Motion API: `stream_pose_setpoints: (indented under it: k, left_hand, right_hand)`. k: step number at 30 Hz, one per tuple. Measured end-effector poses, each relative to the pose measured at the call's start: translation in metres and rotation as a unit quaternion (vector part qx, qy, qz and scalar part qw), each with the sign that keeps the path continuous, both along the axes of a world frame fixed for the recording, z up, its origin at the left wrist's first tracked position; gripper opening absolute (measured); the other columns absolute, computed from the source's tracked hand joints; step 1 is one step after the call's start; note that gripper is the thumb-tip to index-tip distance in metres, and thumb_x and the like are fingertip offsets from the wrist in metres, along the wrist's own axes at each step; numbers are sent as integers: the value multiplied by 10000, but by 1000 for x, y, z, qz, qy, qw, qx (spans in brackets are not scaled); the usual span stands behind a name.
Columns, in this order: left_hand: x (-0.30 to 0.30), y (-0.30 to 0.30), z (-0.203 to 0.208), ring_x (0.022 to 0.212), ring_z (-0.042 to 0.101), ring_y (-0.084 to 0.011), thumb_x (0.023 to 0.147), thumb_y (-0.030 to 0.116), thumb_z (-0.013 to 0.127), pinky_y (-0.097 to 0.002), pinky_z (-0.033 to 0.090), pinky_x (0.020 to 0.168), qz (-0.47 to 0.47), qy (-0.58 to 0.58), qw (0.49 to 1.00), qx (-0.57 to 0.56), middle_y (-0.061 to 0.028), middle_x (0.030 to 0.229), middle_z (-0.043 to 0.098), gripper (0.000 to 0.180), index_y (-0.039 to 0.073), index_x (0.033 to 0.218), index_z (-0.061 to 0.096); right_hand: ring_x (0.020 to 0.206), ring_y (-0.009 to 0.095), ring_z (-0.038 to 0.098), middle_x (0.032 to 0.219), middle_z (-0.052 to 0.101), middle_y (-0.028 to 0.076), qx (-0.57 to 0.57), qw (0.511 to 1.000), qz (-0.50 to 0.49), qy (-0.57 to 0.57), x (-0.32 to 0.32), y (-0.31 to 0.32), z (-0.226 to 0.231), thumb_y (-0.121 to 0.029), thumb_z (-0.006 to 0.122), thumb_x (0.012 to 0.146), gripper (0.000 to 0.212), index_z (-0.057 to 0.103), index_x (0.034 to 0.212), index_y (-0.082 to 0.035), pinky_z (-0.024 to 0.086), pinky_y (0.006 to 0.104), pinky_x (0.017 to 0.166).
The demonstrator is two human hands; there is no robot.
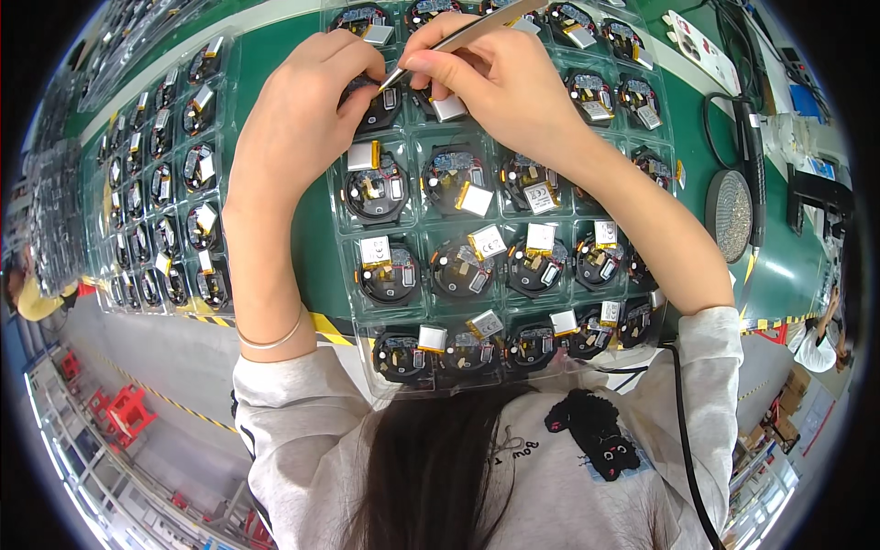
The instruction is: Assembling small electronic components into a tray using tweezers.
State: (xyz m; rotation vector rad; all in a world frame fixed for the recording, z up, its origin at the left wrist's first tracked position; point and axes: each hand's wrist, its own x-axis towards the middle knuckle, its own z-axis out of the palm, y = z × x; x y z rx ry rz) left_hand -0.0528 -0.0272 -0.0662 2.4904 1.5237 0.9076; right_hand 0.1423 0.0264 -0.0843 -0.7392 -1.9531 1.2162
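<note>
My left hand (pixel 298 115) is closed at the far left part of a clear plastic tray (pixel 341 275), its thumb and fingertips on a round black circuit assembly (pixel 379 112). In my right hand (pixel 527 92) is a pair of metal tweezers (pixel 481 26), slanting down to the left. The tweezer tips meet or hover just above that assembly, between my two hands. Whether they grip a part there is too small to tell. Several similar round assemblies (pixel 374 188) sit in the tray's compartments, many with a small silver battery pouch (pixel 474 199) attached.
A second clear tray (pixel 226 119) of similar assemblies lies to the left on the green mat (pixel 316 243). At the right are a black-handled tool (pixel 753 174) with a cable and a round dish with grainy filling (pixel 731 215). A black cable (pixel 683 431) hangs by my right sleeve.
</note>
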Motion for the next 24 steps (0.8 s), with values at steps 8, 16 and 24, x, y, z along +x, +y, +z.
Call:
stream_pose_setpoints:
  k: [8, 16, 24]
  left_hand:
    - [-1, 2, 0, 856, 569, -350, 791, -36, 642, -435, 467, 743, 5, 11, 999, -37, -141, 864, 553, 112, 1, 843, 549]
    - [-2, -3, 3, 808, 602, -317, 802, -69, 602, -404, 492, 717, 90, -89, 991, -46, -147, 874, 570, 134, -9, 912, 554]
    - [17, -14, 14, 906, 634, -262, 776, -75, 617, -360, 502, 715, 53, -91, 994, -37, -110, 993, 673, 300, 24, 1056, 656]
  right_hand:
    - [703, 70, 578, 831, 648, 27, -8, 999, 14, -35, 3, -1, 7, -166, 593, 982, 177, 664, 1002, -5, 474, 219, 649]
    - [598, 112, 627, 690, 666, 56, 23, 999, -15, 31, -4, -1, 1, -172, 634, 914, 162, 703, 930, -26, 484, 264, 563]
    - [585, 120, 626, 687, 662, 61, 28, 999, -19, 33, 0, 2, -3, -168, 633, 911, 156, 707, 940, -34, 488, 269, 558]
